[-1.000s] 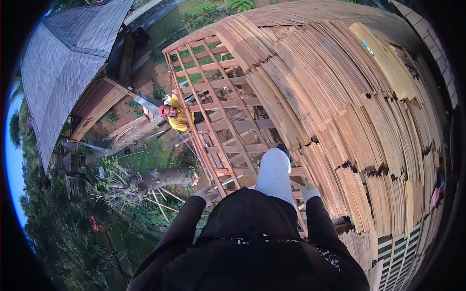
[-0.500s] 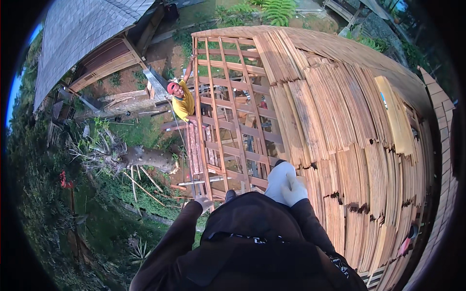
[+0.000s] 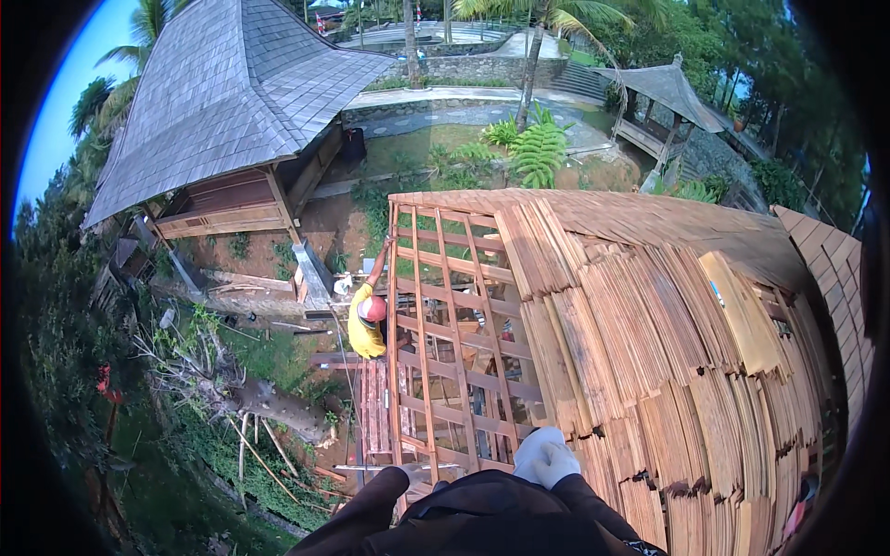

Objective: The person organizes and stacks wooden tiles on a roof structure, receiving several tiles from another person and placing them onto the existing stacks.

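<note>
My right hand (image 3: 558,466), in a white glove, rests on a pale grey rounded surface (image 3: 535,449) that looks like my bent knee. Its fingers lie loosely curved and apart from the thumb, and I see no tool in them. Just beyond is the open roof frame of brown wooden battens (image 3: 461,375). My left hand (image 3: 419,476) is small and partly hidden past my dark sleeve, beside the frame's near left end; its fingers cannot be made out. To the right, long rows of overlapping wooden shingles (image 3: 640,324) lie on the roof slope.
A person in a yellow shirt and red cap (image 3: 367,324) stands at the frame's left edge, one arm raised to it. A yellowish board (image 3: 742,315) lies on the shingles. Ground far below holds a tree trunk (image 3: 278,403). A grey-roofed building (image 3: 250,83) stands beyond.
My view has tilted up, so the roof and my hands sit lower and more background shows. The person in yellow has turned the head downward. My right hand stays on the pale surface.
</note>
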### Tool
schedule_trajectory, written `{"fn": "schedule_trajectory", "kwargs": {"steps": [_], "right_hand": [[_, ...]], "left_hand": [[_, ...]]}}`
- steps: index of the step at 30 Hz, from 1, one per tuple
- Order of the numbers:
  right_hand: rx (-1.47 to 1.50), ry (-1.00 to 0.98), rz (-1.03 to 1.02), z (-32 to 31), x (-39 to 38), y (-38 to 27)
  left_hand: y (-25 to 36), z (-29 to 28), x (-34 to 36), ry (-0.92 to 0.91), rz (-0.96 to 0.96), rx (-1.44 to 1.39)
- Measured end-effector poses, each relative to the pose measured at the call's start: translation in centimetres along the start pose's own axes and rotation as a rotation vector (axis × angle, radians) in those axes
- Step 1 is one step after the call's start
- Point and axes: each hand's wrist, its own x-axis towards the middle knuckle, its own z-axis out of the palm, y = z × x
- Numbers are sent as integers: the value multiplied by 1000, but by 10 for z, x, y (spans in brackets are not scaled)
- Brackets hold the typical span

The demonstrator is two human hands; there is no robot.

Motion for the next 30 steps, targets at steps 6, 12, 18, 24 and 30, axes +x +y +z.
{"fn": "schedule_trajectory", "kwargs": {"steps": [6,12,18,24,30], "right_hand": [[30,46,10,1,-4,8],[112,46,29,2,-5,-5],[125,55,39,5,-6,-5],[148,43,46,2,-6,-22],[177,61,69,4,-6,-26]], "left_hand": [[5,1,-16,-57,206,376],[-17,20,-15,-123,189,385],[-24,41,1,-33,231,445],[-60,34,11,-94,109,197],[-81,38,16,-68,292,396]]}}
